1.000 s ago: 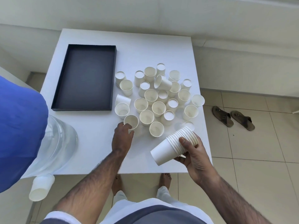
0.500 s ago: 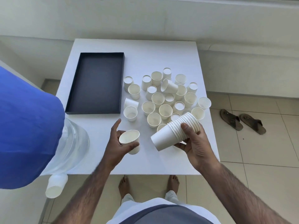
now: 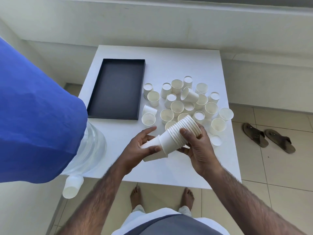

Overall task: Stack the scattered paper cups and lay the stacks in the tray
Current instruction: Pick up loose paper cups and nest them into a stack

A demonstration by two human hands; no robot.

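My right hand (image 3: 198,146) grips a tilted stack of white paper cups (image 3: 179,134) above the near part of the white table (image 3: 169,65). My left hand (image 3: 138,147) holds a single white cup (image 3: 149,143) pushed against the stack's closed bottom end. Several loose white cups (image 3: 177,106) stand scattered on the table's right half, some upright, some upside down, one on its side (image 3: 188,95). The black tray (image 3: 118,89) lies on the table's left, with nothing in it.
A blue-capped clear water bottle (image 3: 88,150) with a white neck (image 3: 72,186) lies at the table's left edge, partly over it. Two brown sandals (image 3: 269,139) sit on the tiled floor at the right. My bare feet show below the table's near edge.
My left hand picked a cup from the table's near side, lifted it and brought it to the bottom end of the stack in my right hand. The view shifted so the table sits further right.
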